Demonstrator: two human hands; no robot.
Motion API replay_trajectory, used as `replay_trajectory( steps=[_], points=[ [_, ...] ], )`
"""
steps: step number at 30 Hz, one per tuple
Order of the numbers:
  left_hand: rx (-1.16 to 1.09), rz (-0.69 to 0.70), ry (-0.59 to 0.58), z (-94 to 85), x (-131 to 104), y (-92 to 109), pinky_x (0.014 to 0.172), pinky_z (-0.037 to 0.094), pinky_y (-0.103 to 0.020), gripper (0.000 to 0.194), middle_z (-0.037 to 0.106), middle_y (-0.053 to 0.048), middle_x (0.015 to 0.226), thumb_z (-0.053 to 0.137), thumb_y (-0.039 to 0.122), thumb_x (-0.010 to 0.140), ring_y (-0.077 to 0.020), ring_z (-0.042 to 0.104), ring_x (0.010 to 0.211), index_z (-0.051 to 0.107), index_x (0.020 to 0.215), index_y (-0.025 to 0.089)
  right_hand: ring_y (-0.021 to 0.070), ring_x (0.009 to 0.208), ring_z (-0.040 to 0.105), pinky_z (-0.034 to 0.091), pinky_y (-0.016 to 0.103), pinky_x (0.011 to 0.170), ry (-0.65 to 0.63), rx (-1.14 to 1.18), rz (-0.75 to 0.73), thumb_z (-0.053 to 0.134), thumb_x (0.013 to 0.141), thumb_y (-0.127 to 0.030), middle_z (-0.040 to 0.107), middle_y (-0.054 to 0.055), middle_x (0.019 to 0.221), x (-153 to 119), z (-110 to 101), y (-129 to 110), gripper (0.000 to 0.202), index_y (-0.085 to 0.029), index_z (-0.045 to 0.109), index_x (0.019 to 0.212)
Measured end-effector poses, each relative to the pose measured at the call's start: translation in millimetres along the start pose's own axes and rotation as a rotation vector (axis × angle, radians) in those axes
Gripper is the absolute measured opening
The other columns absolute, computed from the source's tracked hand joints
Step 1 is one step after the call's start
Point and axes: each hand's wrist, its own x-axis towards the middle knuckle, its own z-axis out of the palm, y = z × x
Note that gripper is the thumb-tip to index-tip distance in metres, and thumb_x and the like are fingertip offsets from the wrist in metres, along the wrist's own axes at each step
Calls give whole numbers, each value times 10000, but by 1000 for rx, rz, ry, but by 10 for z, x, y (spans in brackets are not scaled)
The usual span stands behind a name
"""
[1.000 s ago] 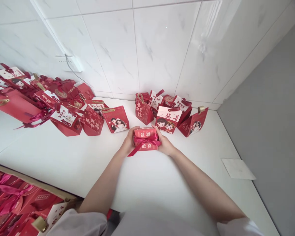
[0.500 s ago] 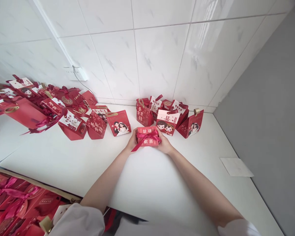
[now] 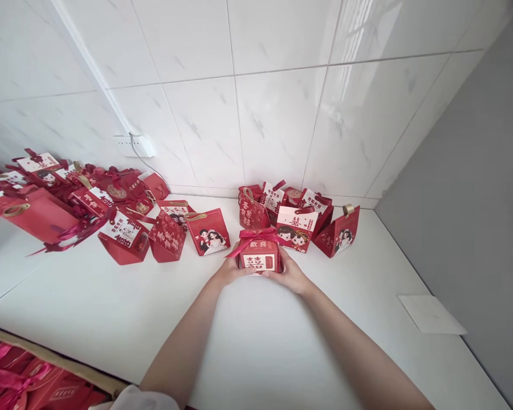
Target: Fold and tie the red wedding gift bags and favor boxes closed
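A small red gift box (image 3: 260, 250) with a magenta ribbon bow (image 3: 259, 234) on top is held between my two hands, its white-labelled side toward me. My left hand (image 3: 229, 270) wraps its left side, the thumb along the lower front edge. On the opposite side my right hand (image 3: 291, 273) grips it the same way. Just behind stand several red gift boxes, among them one with two cartoon faces (image 3: 296, 228) and one with a gold loop (image 3: 337, 232). Left of my hands sits a box with a cartoon couple (image 3: 208, 232).
Many red boxes with ribbons crowd the left of the white table (image 3: 175, 307), one a large red box (image 3: 47, 213). A carton of red boxes (image 3: 38, 376) is at the lower left. A white sheet (image 3: 431, 314) lies by the grey panel (image 3: 465, 199). A socket (image 3: 134, 146) is on the tiled wall.
The held box has tilted so its front label faces me, where its top showed before. My thumbs now lie across its lower front. The whole view has shifted slightly, with the table lower in frame.
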Motion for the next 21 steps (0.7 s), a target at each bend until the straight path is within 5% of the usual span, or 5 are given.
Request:
replay_trajectory(
  steps=[4,9,16,21],
  points=[
    [-165,-85,172,-31,-1,-50,1033,417,-504,729,636,-146,1236,803,475,638,-360,567,1176,554,1245,157,277,1325,422,364,456,1095,-43,31,-30,685,833,-425,369,96,1503,-3,-44,25,810,-261,252,1497],
    [-370,-183,251,73,-50,-16,1023,431,-496,763,675,-136,1185,530,754,736,-362,555,1203,618,1189,147,265,1211,523,414,443,1040,-138,77,-48,591,905,-432,502,83,1396,-4,-80,-32,654,-262,315,1473],
    [-495,-157,270,153,-86,-65,1070,403,-417,605,675,-65,1209,515,650,826,-300,527,1255,617,1216,199,279,1306,453,367,441,1096,-137,103,-51,592,902,-444,438,77,1465,9,-87,-98,655,-257,328,1472],
    [-523,-178,308,110,-72,-64,895,520,-417,598,718,-87,1078,509,642,819,-298,643,1069,626,1167,171,269,1406,322,278,436,1157,-155,129,-81,569,902,-490,312,56,1547,-9,-89,-110,714,-278,255,1507]
  ],
)
